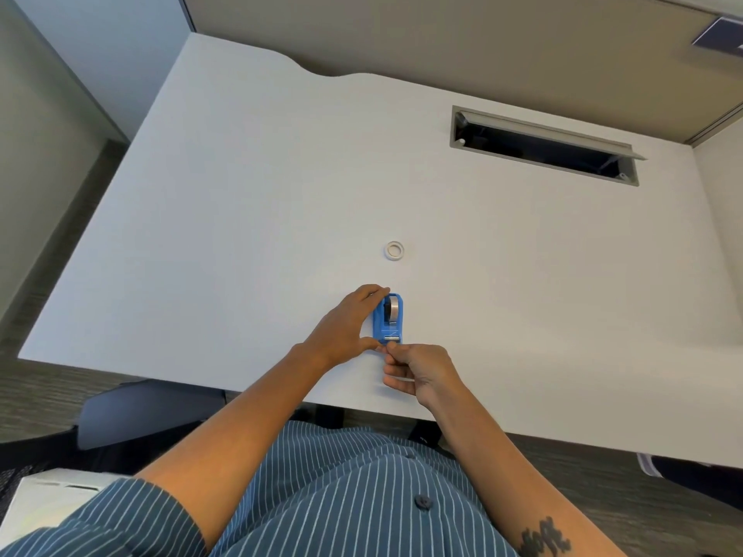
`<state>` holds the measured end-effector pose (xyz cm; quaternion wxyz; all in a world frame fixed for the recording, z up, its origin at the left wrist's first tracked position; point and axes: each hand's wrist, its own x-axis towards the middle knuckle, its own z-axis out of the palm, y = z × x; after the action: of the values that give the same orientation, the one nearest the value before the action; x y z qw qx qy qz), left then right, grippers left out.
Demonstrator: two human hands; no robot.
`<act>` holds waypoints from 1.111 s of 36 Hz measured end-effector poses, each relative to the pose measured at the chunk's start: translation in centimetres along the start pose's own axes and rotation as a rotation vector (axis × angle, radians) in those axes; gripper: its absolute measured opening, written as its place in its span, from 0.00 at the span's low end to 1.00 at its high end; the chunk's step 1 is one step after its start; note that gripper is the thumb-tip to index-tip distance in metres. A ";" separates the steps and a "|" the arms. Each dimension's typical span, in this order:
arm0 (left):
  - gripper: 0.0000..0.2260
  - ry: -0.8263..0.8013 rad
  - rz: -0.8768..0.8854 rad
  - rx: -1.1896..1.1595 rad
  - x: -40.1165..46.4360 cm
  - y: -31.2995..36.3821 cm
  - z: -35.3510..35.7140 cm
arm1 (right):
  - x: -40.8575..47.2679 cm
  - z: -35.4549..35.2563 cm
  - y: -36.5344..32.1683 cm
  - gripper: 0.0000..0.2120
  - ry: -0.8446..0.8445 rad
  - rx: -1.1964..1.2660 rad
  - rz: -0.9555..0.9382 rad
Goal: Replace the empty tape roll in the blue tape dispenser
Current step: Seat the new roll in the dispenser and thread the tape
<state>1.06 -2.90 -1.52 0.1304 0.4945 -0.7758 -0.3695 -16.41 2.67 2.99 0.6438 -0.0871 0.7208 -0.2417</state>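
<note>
The blue tape dispenser (pixel 386 321) stands on the white desk (pixel 249 219) near its front edge, with a roll of tape (pixel 392 307) seated in it. My left hand (pixel 349 326) grips the dispenser from the left, fingers over its far end and thumb at its near end. My right hand (pixel 418 369) is just in front of the cutter end, thumb and forefinger pinched together, apparently on the tape end, which is too thin to see clearly. A small white empty tape core (pixel 395 250) lies flat on the desk beyond the dispenser.
A rectangular cable opening (pixel 542 148) with a raised grey flap sits at the desk's back right. A dark chair armrest (pixel 144 412) shows below the desk's front edge at left. Partition walls enclose the desk behind and to the right.
</note>
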 end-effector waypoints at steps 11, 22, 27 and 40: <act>0.43 -0.001 0.002 -0.001 0.0 0.0 0.0 | 0.5 -0.2 0.1 0.09 -0.008 -0.058 -0.054; 0.43 -0.002 0.003 0.005 0.1 0.2 -0.1 | 0.5 -0.3 0.4 0.09 0.014 -0.115 -0.132; 0.44 -0.009 0.001 0.004 0.1 0.3 -0.2 | 0.6 -0.5 1.4 0.14 0.031 -0.116 -0.178; 0.45 -0.016 0.000 0.002 0.1 0.1 -0.2 | 1.6 -0.4 2.4 0.14 0.113 -0.157 -0.229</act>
<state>1.02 -3.00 -1.34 0.1237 0.4918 -0.7773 -0.3724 -16.56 4.17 0.51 0.5615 -0.2049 0.7581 -0.2609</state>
